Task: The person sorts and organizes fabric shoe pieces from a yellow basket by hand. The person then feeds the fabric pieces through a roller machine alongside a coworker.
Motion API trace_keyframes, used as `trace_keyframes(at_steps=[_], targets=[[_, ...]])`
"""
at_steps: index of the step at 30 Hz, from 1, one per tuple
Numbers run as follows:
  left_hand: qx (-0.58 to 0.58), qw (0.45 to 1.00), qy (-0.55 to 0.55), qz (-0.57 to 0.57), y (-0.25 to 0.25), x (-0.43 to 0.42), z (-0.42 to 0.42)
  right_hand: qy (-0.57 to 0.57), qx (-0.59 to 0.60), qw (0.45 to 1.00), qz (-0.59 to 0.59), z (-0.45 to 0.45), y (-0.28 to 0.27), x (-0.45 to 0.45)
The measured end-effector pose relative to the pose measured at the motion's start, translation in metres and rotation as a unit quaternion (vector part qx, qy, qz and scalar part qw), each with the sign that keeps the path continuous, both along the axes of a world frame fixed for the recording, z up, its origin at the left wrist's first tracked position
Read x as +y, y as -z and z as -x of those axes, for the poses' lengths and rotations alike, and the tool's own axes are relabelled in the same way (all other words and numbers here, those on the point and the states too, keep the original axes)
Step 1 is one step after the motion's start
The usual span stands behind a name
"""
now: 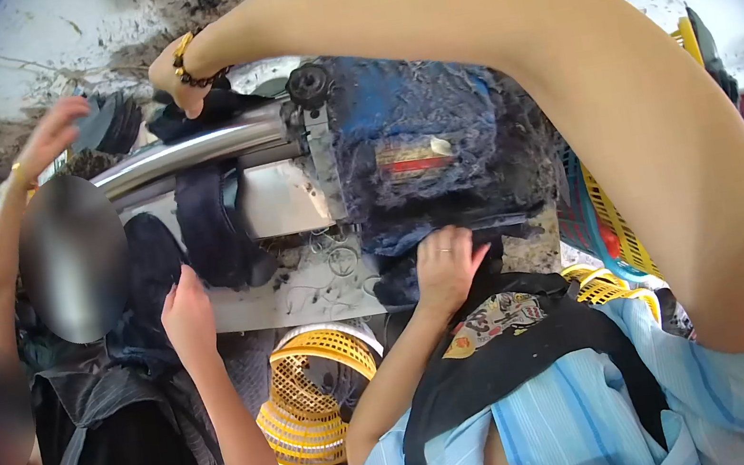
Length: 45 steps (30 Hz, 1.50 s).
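Observation:
My left hand (449, 264) lies over a dark, soft-looking piece (394, 285) at the front edge of a lint-covered blue machine (415, 101). Its fingers are curled down onto the dark material, and the thumb sticks out to the right. My right arm arches across the top of the view. At its end my right hand (171, 78), with a beaded bracelet at the wrist, touches a black piece (214, 107) behind the shiny metal bar (187, 152). Most of the right hand's fingers are hidden, so their grip is unclear.
A co-worker's hand (186, 308) is at a dark flat piece (152, 256) on the left; their other hand (54, 134) is raised. A dark band (208, 218) hangs over the machine's arm. Yellow baskets (307, 406) stand below, with a yellow crate (615, 215) at right.

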<state>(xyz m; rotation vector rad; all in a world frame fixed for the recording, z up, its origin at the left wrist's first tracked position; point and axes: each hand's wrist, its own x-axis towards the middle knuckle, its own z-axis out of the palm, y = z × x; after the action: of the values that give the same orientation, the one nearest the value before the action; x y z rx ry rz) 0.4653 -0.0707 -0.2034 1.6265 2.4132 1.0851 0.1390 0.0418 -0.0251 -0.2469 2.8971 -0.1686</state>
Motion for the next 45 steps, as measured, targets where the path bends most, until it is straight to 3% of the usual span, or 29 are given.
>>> trace_keyframes(at_steps=[1, 3, 6, 8, 9, 10, 11, 14, 16, 18, 20, 21, 22, 24, 25, 26, 28, 29, 31, 32, 34, 35, 36, 37, 38, 40, 41, 44, 45], targets=[[-0.023, 0.995, -0.083, -0.06, 0.002, 0.003, 0.002, 0.007, 0.008, 1.0, -0.004, -0.004, -0.006, -0.001], [0.008, 0.997, -0.08, -0.02, 0.01, -0.002, 0.002, 0.024, 0.02, 0.999, -0.014, -0.012, -0.021, 0.0], [-0.115, 0.97, 0.077, 0.198, 0.028, -0.013, 0.004, 0.038, 0.043, 0.997, -0.046, -0.015, -0.043, 0.009], [0.067, 0.989, 0.133, 0.021, 0.007, -0.03, 0.015, 0.031, 0.106, 0.992, -0.052, 0.005, -0.038, 0.024], [0.061, 0.986, 0.136, -0.069, -0.014, -0.038, 0.028, 0.041, 0.098, 0.993, -0.058, 0.016, -0.035, 0.036], [0.017, 0.99, 0.121, -0.064, -0.035, -0.054, 0.041, 0.051, 0.09, 0.993, -0.064, 0.029, -0.031, 0.048], [-0.029, 0.992, 0.109, -0.064, -0.049, -0.073, 0.055, 0.075, 0.115, 0.99, 0.035, 0.023, -0.033, 0.061], [-0.112, 0.985, -0.129, -0.014, -0.089, -0.117, 0.099, 0.118, 0.099, 0.988, -0.011, 0.044, -0.027, 0.093], [-0.331, 0.904, -0.268, -0.035, -0.11, -0.14, 0.131, 0.112, 0.21, 0.971, 0.012, 0.052, 0.01, 0.121], [-0.478, 0.788, -0.371, -0.111, -0.106, -0.153, 0.155, 0.191, 0.148, 0.97, 0.024, 0.07, 0.009, 0.133], [-0.485, 0.779, -0.387, -0.088, -0.102, -0.166, 0.174, 0.268, 0.023, 0.96, 0.083, 0.076, 0.006, 0.147], [-0.476, 0.781, -0.398, -0.07, -0.108, -0.164, 0.18, 0.24, 0.135, 0.959, 0.058, 0.077, 0.024, 0.154], [-0.477, 0.779, -0.401, -0.069, -0.109, -0.164, 0.188, 0.181, 0.197, 0.954, 0.134, 0.067, 0.037, 0.168], [-0.5, 0.769, -0.395, -0.044, -0.111, -0.162, 0.203, 0.279, 0.112, 0.953, 0.031, 0.086, 0.048, 0.17], [-0.505, 0.767, -0.394, -0.041, -0.111, -0.159, 0.21, 0.189, 0.22, 0.952, 0.097, 0.082, 0.064, 0.183], [-0.51, 0.764, -0.393, -0.037, -0.11, -0.156, 0.218, 0.251, 0.201, 0.945, 0.066, 0.091, 0.076, 0.188], [-0.47, 0.784, -0.404, -0.016, -0.111, -0.147, 0.233, 0.31, 0.173, 0.934, 0.031, 0.081, 0.067, 0.187], [-0.449, 0.796, -0.405, -0.013, -0.108, -0.144, 0.24, 0.159, 0.249, 0.951, 0.095, 0.065, 0.062, 0.192], [-0.421, 0.805, -0.418, -0.003, -0.104, -0.139, 0.249, 0.008, 0.28, 0.956, 0.093, 0.057, 0.064, 0.174], [-0.248, 0.861, -0.443, 0.028, -0.104, -0.133, 0.243, 0.012, 0.24, 0.97, 0.024, 0.067, 0.068, 0.146], [0.21, 0.866, -0.453, 0.043, -0.106, -0.11, 0.211, -0.056, 0.141, 0.988, -0.017, 0.046, 0.08, 0.085], [0.094, 0.921, -0.378, -0.008, -0.095, -0.107, 0.179, -0.101, 0.059, 0.993, 0.019, 0.049, 0.099, 0.066], [0.053, 0.973, -0.224, -0.009, -0.076, -0.099, 0.146, -0.357, 0.008, 0.908, -0.219, 0.078, 0.139, 0.051], [0.017, 0.998, -0.067, -0.01, -0.059, -0.088, 0.112, -0.133, -0.102, 0.986, 0.0, 0.048, 0.111, 0.041], [-0.074, 0.993, -0.076, 0.046, -0.05, -0.069, 0.077, 0.106, -0.191, 0.951, 0.219, 0.022, 0.076, 0.027], [-0.094, 0.994, -0.047, 0.005, -0.021, -0.041, 0.04, 0.043, -0.124, 0.974, 0.184, 0.015, 0.056, 0.029], [-0.096, 0.994, -0.045, -0.009, -0.015, -0.027, 0.034, -0.051, -0.049, 0.997, 0.038, 0.023, 0.047, 0.032], [-0.067, 0.996, -0.064, -0.013, -0.008, -0.001, 0.013, -0.021, 0.033, 0.999, 0.033, 0.012, 0.018, 0.024], [-0.067, 0.997, 0.0, -0.04, 0.001, 0.0, 0.011, -0.021, 0.055, 0.998, 0.007, 0.001, -0.001, 0.018]])
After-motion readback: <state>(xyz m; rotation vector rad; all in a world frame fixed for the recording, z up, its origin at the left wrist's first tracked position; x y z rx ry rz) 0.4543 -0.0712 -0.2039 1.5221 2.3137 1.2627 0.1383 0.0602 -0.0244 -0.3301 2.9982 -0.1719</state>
